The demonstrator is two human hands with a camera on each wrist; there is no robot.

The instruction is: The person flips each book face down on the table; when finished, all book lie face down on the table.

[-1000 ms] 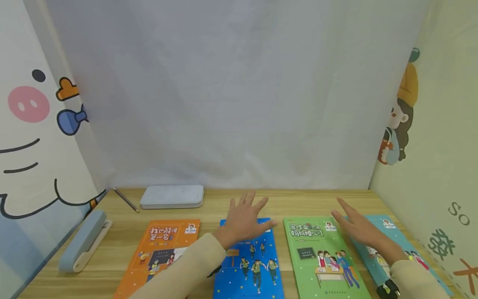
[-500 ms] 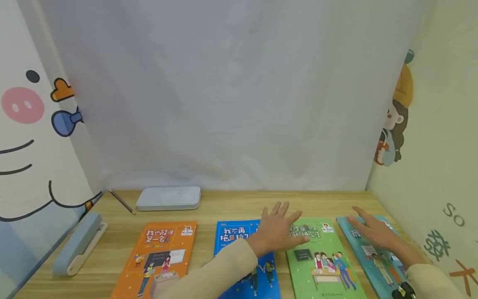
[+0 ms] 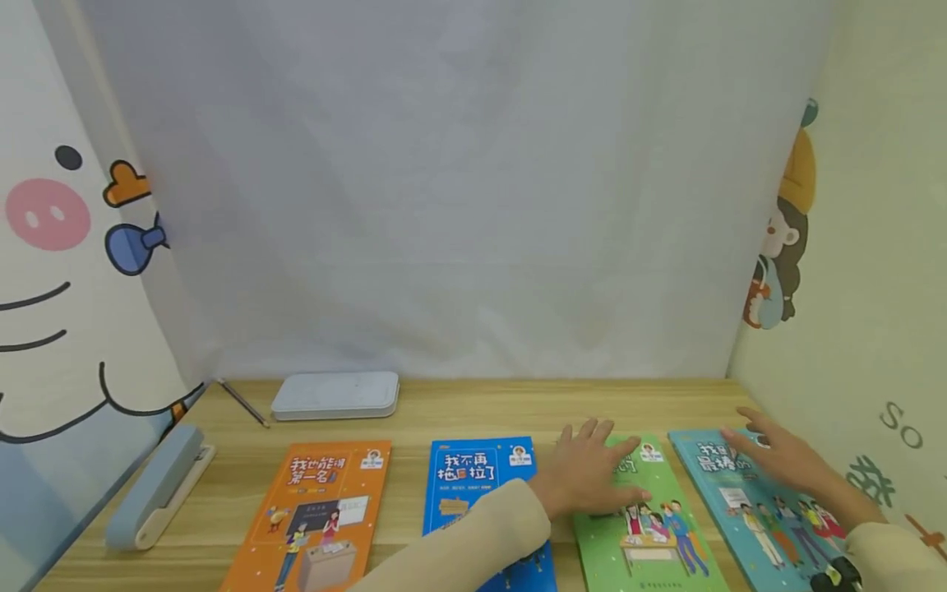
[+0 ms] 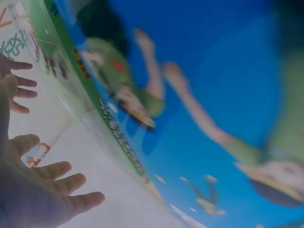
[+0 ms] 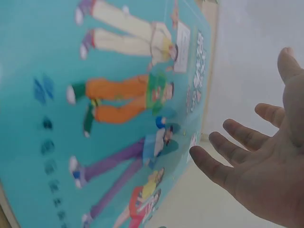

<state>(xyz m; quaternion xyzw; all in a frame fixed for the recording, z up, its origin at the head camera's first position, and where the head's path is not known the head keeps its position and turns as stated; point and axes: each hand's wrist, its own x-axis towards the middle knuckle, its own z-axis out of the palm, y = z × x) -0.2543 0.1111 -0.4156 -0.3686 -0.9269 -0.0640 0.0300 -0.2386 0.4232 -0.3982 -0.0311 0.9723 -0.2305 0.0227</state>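
On the wooden desk, four flat picture books in a row | left hand, fingers spread and relaxed, over the green-covered book, contact unclear | right hand likewise loose over the teal-covered book | blue-covered book and orange-covered book lie further left.

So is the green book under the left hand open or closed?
Closed: the green book lies flat with its front cover up, the left hand resting on it.
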